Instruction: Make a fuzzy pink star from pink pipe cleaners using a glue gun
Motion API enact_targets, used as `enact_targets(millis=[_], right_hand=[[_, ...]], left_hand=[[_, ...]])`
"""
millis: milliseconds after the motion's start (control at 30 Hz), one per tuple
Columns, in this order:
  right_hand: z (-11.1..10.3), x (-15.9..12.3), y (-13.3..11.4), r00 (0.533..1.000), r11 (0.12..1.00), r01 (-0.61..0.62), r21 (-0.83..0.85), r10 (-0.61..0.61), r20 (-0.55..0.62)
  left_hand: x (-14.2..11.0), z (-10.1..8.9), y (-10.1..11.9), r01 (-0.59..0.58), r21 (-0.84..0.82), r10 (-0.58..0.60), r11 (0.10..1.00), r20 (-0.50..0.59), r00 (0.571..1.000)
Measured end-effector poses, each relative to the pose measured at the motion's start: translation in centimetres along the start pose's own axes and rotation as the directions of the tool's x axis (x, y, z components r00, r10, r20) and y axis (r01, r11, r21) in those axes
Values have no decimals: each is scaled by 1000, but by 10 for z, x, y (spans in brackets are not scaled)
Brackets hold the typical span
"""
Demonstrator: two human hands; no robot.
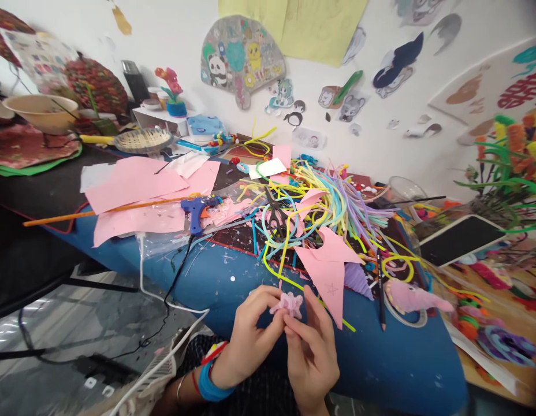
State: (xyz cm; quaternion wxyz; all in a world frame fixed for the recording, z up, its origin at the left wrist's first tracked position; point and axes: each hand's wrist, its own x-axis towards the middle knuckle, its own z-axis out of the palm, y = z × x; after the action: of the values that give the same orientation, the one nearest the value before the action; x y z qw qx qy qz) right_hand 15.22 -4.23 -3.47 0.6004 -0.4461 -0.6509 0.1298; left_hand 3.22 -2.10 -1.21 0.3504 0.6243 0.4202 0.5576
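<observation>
A small pale-pink ruffled flower-like piece (287, 304) is pinched between my two hands, just off the front edge of the blue table. My left hand (256, 323), with a blue band on its wrist, grips it from the left between thumb and fingers. On the other side, the fingertips of my right hand (313, 341) close on its lower right part. What the piece is made of is too small to tell. Just beyond my hands lie a cut pink paper sheet (326, 271) and a yellow pipe cleaner (289, 279).
A blue glue gun (199, 214) lies on plastic film, its black cord hanging over the edge. Black scissors (274, 216) rest among many coloured pipe cleaners (332, 196). To the right are a black pencil (381, 294), a pink stuffed shape (413, 297) and a phone (461, 240).
</observation>
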Motion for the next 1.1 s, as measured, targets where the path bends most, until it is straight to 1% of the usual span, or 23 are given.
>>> enact_targets(millis=[67,100,167,233,300,333,367,400,433,500,533,567,600,633,700,767,833,900,1000,1067,1100], right_hand=[[-3,2,-2,995,997,73,-40,-75,-71],[-4,3,-4,990,994,106,-14,-107,-92],[-6,6,-11,985,981,155,116,-144,-92],[-8,9,-20,990,942,140,306,-131,-49],[-11,11,-27,994,886,77,457,-102,29],[-13,11,-30,994,864,51,500,-91,56],[-15,11,-31,994,856,38,516,-83,65],[-16,11,-31,996,873,24,486,-65,67],[-16,11,-30,997,913,17,407,-48,67],[-14,13,-24,997,987,21,157,-33,73],[-13,15,-20,995,999,41,21,-43,93],[-10,16,-15,990,992,80,-96,-68,122],[-8,19,-11,982,975,134,-178,-106,155],[-5,21,-8,973,956,187,-226,-148,179],[-2,26,-4,960,932,251,-262,-204,195],[-2,29,-3,958,930,266,-255,-226,177],[-5,32,-3,968,948,234,-216,-208,139],[-8,32,-3,981,971,178,-162,-163,103],[-11,27,-1,993,986,118,-115,-116,23],[-11,20,1,990,986,133,-98,-137,-35],[-11,16,2,986,984,156,-87,-161,-53]], left_hand=[[0,0,-2,-57,66,59,996,-26,998],[0,0,-4,-79,105,85,991,-55,995],[2,0,-10,-108,191,136,976,-138,981],[5,-1,-17,-110,254,169,961,-222,960],[11,-4,-24,-59,247,130,967,-279,951],[14,-6,-26,-11,213,76,977,-300,951],[16,-9,-27,37,162,16,986,-315,949],[19,-11,-27,81,102,-45,992,-316,948],[20,-14,-26,118,35,-102,992,-294,950],[21,-17,-22,175,-89,-190,980,-203,961],[21,-18,-19,198,-138,-218,970,-151,964],[20,-18,-17,216,-175,-236,961,-105,966],[18,-18,-15,228,-198,-246,953,-67,967],[17,-17,-14,237,-207,-250,949,-36,968],[14,-16,-12,253,-199,-254,947,21,967],[13,-15,-11,257,-176,-246,950,81,966],[14,-15,-10,232,-139,-215,963,129,968],[15,-15,-7,204,-81,-189,976,163,968],[13,-14,-4,214,12,-213,977,186,959],[9,-12,-3,216,64,-223,974,166,961],[7,-12,-2,201,90,-213,975,136,968]])
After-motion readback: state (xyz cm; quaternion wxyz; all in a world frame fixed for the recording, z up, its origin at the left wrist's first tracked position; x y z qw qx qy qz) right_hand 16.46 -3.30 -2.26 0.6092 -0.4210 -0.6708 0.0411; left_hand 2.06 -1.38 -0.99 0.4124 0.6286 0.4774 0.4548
